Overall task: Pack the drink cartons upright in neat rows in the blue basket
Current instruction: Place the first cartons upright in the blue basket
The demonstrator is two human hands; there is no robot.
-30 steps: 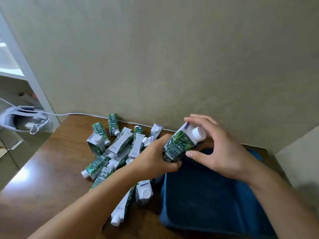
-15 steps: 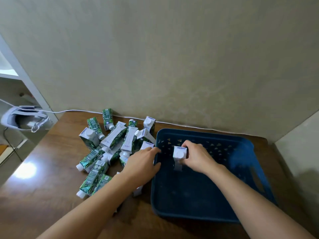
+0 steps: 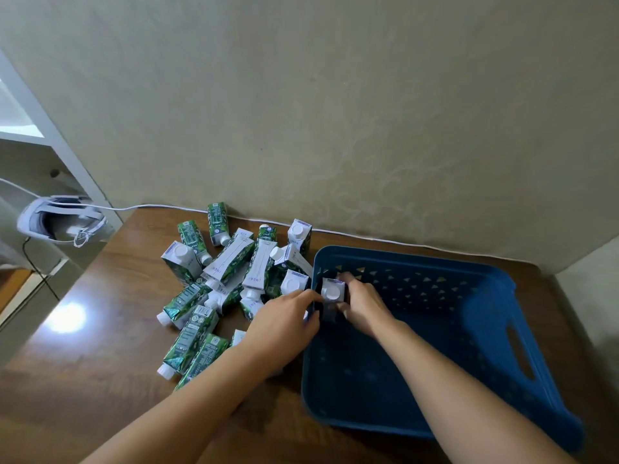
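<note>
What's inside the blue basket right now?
One carton stands upright in the basket's far-left corner, with the right hand gripping it and the left hand touching it at the rim. The floor that shows is bare; the arms cover part of it.

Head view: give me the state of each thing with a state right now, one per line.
Blue plastic basket: on the table, holds only one carton.
Green-and-white drink carton in basket: upright, far left corner, cap up.
Right hand: fingers gripping that carton.
Left hand: at the basket's left rim, touching the carton.
Pile of green-and-white cartons: on the table, mostly lying down, unpacked.
</note>
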